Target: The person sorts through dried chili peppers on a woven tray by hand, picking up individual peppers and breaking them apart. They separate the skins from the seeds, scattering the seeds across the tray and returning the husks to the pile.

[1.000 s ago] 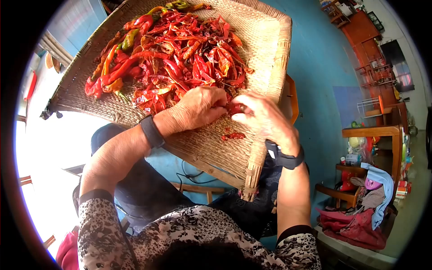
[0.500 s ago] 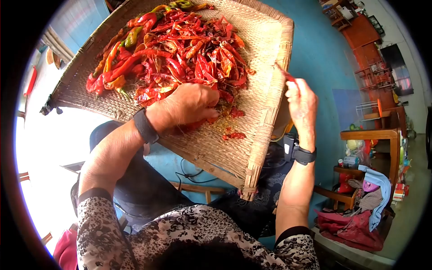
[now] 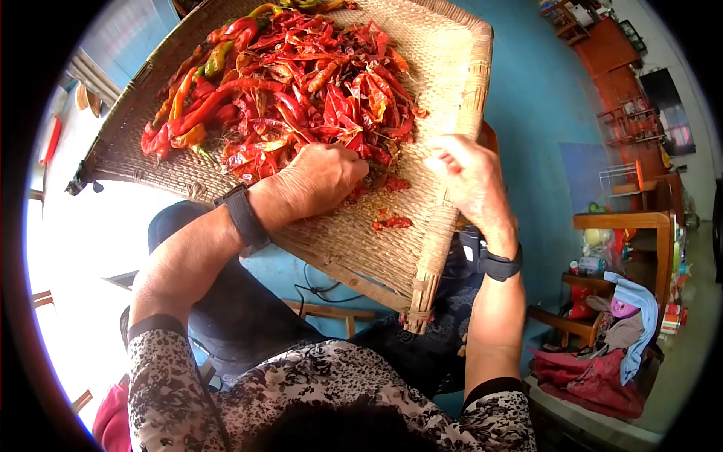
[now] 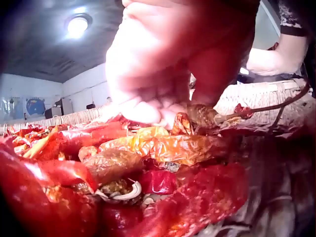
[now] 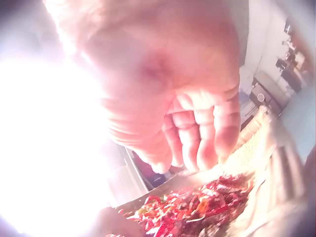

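Note:
Red dried chili peppers [image 3: 324, 75] lie heaped in a woven tray [image 3: 444, 60]. At the heap's near edge is the left hand [image 3: 320, 181], its fingers bent down among the peppers; in the left wrist view, that hand [image 4: 173, 54] appears to pinch a brownish pepper [image 4: 202, 116], though its fingertips are partly hidden. Over the tray's right rim hovers the right hand [image 3: 471, 177]. Its fingers [image 5: 190, 143] are loosely bent in the right wrist view, with nothing seen between them. A small red piece [image 3: 392, 224] and scattered seeds lie below the hands.
Fresher red, orange and green peppers [image 3: 199, 105] lie at the tray's left. Past its right rim is blue floor [image 3: 535, 98], with a wooden chair [image 3: 565, 320] holding cloths farther right. The person's legs are under the near edge.
The right hand went out past the right rim with a red pepper, then came back left over the rim without it in sight. The left hand stayed near the heap, shifting slightly.

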Motion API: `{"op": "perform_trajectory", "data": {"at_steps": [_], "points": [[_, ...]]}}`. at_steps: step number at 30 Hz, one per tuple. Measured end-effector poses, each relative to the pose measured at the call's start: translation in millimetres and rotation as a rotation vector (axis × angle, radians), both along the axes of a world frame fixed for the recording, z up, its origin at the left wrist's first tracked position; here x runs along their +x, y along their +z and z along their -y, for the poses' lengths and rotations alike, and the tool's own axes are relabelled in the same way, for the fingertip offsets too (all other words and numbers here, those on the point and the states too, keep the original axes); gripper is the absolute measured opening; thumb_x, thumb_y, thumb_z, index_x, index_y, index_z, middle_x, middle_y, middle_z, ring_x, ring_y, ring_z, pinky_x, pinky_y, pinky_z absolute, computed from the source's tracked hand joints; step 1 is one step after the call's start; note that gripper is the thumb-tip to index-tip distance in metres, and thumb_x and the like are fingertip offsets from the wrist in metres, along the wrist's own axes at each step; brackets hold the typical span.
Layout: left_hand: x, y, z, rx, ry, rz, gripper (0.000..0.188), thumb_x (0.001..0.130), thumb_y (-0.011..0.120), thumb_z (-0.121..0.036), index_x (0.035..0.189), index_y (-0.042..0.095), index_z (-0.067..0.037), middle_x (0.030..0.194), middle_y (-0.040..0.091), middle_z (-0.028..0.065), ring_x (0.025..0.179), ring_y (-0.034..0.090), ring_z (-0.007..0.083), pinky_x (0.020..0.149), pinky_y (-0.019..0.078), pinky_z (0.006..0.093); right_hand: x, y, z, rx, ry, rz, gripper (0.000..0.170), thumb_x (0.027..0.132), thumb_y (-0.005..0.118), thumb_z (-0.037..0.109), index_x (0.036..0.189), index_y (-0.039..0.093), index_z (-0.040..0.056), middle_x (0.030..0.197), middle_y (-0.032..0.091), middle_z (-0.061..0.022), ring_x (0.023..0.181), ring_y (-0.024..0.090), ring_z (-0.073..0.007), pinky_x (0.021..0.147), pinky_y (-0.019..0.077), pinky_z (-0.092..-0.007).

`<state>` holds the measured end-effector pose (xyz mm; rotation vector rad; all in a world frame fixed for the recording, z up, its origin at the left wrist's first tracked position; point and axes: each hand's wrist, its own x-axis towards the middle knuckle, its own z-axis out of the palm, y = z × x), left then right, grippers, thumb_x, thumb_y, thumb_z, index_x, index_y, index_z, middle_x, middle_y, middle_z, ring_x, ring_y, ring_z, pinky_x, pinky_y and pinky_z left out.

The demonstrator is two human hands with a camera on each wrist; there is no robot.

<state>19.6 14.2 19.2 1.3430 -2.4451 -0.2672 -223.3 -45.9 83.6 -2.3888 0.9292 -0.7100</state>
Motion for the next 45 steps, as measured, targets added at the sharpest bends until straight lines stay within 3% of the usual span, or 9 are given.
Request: {"op": "perform_trajectory", "data": {"at_steps": [7, 13, 21, 26, 33, 36, 40, 43, 45], "points": [[-9.6, 22.7, 5.4, 0.425, -0.102, -1.031, 0.007, 0.087, 0.07, -0.007, 0.091, 0.067, -0.003, 0.088, 0.067, 0.0058, 0.078, 0.064, 0.018, 0.072, 0.0522, 0.0333, 35.0, -7.3, -12.2, 0.324, 0.216, -0.311, 0.028, 0.082, 0.074, 0.016, 0.1, 0.062, -0.0018, 0.075, 0.064, -0.0186, 0.067, 0.066, -0.0279, 0.062, 0.0512, -0.0377], [-12.9, 19.3, 5.6, 0.456, -0.073, -1.08, 0.009, 0.092, 0.066, -0.006, 0.098, 0.064, -0.001, 0.098, 0.063, 0.0037, 0.086, 0.065, 0.0118, 0.079, 0.054, 0.0259, 32.8, -31.0, -9.2, 0.241, 0.15, 0.006, 0.021, 0.081, 0.07, 0.008, 0.097, 0.059, -0.0006, 0.073, 0.063, -0.0151, 0.067, 0.064, -0.0287, 0.062, 0.0493, -0.0382], [-20.4, 22.6, 9.5, 0.538, 0.062, -0.942, 0.014, 0.095, 0.064, -0.015, 0.099, 0.06, -0.002, 0.087, 0.061, -0.0016, 0.084, 0.055, 0.0051, 0.074, 0.049, 0.0251, 25.7, -22.8, -19.1, 0.116, -0.019, 0.162, 0.018, 0.087, 0.069, 0.013, 0.097, 0.055, 0.0044, 0.072, 0.064, -0.0125, 0.064, 0.065, -0.0234, 0.059, 0.0493, -0.0341], [-25.5, 3.4, 12.0, 0.196, -0.019, -0.588, 0.023, 0.091, 0.065, -0.022, 0.101, 0.06, -0.002, 0.088, 0.064, 0.0093, 0.083, 0.063, 0.0232, 0.072, 0.0523, 0.0375, -3.5, 0.3, -4.4, -0.2, -0.279, 0.098, 0.012, 0.09, 0.066, 0.015, 0.096, 0.059, 0.0074, 0.07, 0.066, -0.0116, 0.058, 0.065, -0.0188, 0.05, 0.0473, -0.033], [-28.8, -16.3, 6.1, -0.14, -0.081, 0.002, 0.031, 0.078, 0.07, -0.016, 0.104, 0.059, -0.004, 0.091, 0.058, 0.011, 0.093, 0.059, 0.0289, 0.076, 0.0524, 0.0403, -53.3, 8.2, 17.0, -0.296, -0.646, -0.309, 0.021, 0.087, 0.066, 0.009, 0.104, 0.057, 0.0054, 0.075, 0.065, -0.0164, 0.071, 0.065, -0.0371, 0.062, 0.0486, -0.0467], [-26.8, -11.6, 8.9, -0.106, -0.092, 0.017, 0.028, 0.078, 0.07, -0.016, 0.101, 0.059, -0.006, 0.09, 0.059, 0.0089, 0.089, 0.06, 0.0285, 0.075, 0.0523, 0.0392, -47.6, -0.4, 17.5, -0.258, -0.469, -0.181, 0.037, 0.084, 0.067, 0.004, 0.119, 0.056, 0.0061, 0.072, 0.062, -0.0151, 0.07, 0.062, -0.0369, 0.063, 0.0498, -0.0433], [-26.1, -12.1, 6.6, -0.124, -0.078, -0.033, 0.025, 0.076, 0.07, -0.016, 0.096, 0.058, -0.008, 0.086, 0.058, 0.0074, 0.086, 0.061, 0.028, 0.072, 0.0523, 0.0388, -7.0, -4.7, 4.8, -0.174, -0.145, 0.016, 0.012, 0.089, 0.064, 0.003, 0.099, 0.06, 0.0046, 0.074, 0.063, -0.0073, 0.062, 0.059, -0.012, 0.049, 0.0469, -0.027], [-28.8, -22.2, 8.9, -0.193, -0.092, 0.018, 0.024, 0.076, 0.07, -0.017, 0.094, 0.058, -0.008, 0.081, 0.057, 0.0073, 0.085, 0.061, 0.027, 0.072, 0.0522, 0.0379, 10.8, -12.0, -1.4, 0.01, 0.075, -0.147, 0.011, 0.087, 0.062, 0.0, 0.098, 0.061, 0.0016, 0.074, 0.061, -0.0116, 0.06, 0.059, -0.0188, 0.052, 0.0487, -0.0327], [-26.5, -23.8, 9.2, -0.236, -0.101, 0.063, 0.019, 0.076, 0.07, -0.016, 0.091, 0.058, -0.009, 0.081, 0.056, 0.007, 0.085, 0.061, 0.0265, 0.071, 0.0523, 0.0379, 19.6, -14.1, -3.9, 0.059, 0.146, -0.157, 0.02, 0.082, 0.062, -0.002, 0.102, 0.059, -0.0017, 0.084, 0.061, -0.0187, 0.073, 0.061, -0.036, 0.065, 0.0488, -0.0422]]}}
